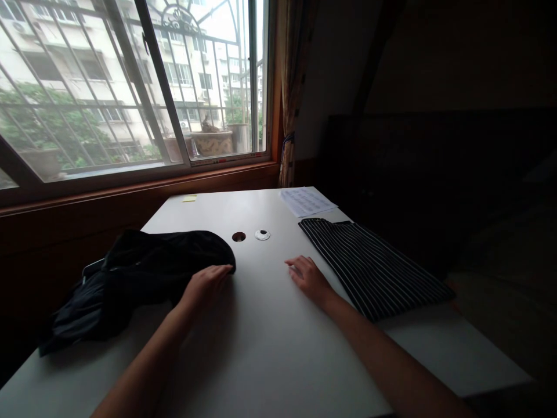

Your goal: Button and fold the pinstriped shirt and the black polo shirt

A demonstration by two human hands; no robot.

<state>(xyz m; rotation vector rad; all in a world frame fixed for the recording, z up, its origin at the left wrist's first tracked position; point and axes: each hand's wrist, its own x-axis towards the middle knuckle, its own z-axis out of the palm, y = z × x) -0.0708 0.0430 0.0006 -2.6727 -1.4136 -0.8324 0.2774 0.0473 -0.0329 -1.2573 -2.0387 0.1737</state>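
Note:
A dark, crumpled garment lies on the left of the white table, its kind hard to make out in the dim light. At the garment's rounded right end, my left hand has its fingers closed on the edge. My right hand is over the middle of the table, fingers apart and slightly bent, holding nothing. Just to its right, a black garment with thin white stripes is spread flat and folded; the hand is apart from it.
The white table stands below a barred window. Its top has a round cable hole and a round white cover. Printed sheets lie at the back right, a yellow note at the back left. A curtain hangs behind.

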